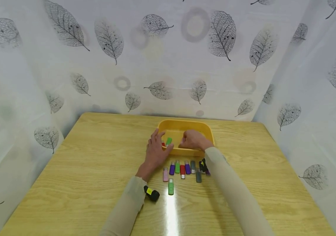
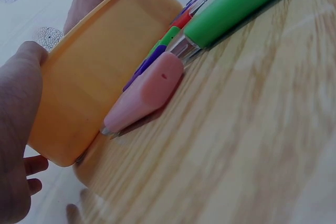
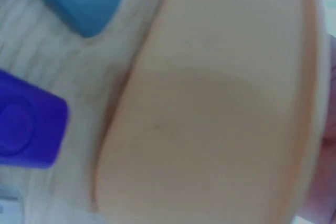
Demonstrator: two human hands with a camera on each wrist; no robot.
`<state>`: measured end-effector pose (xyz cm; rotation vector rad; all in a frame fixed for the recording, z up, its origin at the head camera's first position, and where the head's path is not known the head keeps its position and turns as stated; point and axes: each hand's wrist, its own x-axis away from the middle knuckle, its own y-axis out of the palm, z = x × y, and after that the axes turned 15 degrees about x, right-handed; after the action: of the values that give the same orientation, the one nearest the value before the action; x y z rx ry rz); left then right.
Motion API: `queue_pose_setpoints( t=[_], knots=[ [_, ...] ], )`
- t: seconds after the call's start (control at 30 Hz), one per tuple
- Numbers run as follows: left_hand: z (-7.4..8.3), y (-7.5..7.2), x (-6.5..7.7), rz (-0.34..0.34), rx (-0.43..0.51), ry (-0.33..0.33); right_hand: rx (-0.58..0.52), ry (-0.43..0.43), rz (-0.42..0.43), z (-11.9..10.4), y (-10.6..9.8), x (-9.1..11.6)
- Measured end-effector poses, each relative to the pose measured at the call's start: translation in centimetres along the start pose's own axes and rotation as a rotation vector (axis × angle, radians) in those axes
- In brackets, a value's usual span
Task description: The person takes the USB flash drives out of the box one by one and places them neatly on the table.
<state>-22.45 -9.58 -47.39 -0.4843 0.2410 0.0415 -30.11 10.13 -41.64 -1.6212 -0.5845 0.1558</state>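
A yellow plastic bin (image 1: pixel 185 151) stands toward the back of the table. At its left end my left hand (image 1: pixel 155 152) grips it, thumb by the near rim and fingers along the left side. A green USB stick (image 1: pixel 169 141) and a red USB stick (image 1: pixel 163 143) lie inside, close to that hand. My right hand (image 1: pixel 194 139) is down in the bin with its fingers curled; I cannot tell whether they hold anything. In the right wrist view, the bin wall (image 3: pixel 210 103) covers most of that hand.
In front of the bin lie several USB sticks, among them a pink one (image 1: pixel 165 174), a red one (image 1: pixel 182 171) and a grey one (image 1: pixel 198 176). Nearest the person is a green one (image 1: pixel 171 187). A leaf-print curtain (image 1: pixel 168 65) surrounds the wooden table (image 1: pixel 97 157).
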Motion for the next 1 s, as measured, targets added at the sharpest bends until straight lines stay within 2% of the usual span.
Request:
queue_pose_setpoints(
  t=[0.17,0.43,0.67,0.83,1.0],
  knots=[
    [-0.1,0.0,-0.1,-0.001,-0.012,-0.005,-0.046,0.003,0.028,0.0,-0.5,0.2],
    [-0.2,0.1,0.0,-0.008,-0.012,-0.011,-0.069,-0.082,0.090,0.6,-0.2,0.9],
    [0.0,0.1,0.0,-0.016,-0.018,-0.038,-0.148,-0.077,0.055,0.5,-0.6,1.8],
    [0.0,0.1,0.1,-0.013,-0.016,-0.029,-0.158,-0.079,0.026,0.4,-1.0,2.7],
    [-0.1,0.1,0.0,-0.004,-0.015,-0.012,-0.162,-0.075,0.032,0.4,-1.2,3.5]
  ],
)
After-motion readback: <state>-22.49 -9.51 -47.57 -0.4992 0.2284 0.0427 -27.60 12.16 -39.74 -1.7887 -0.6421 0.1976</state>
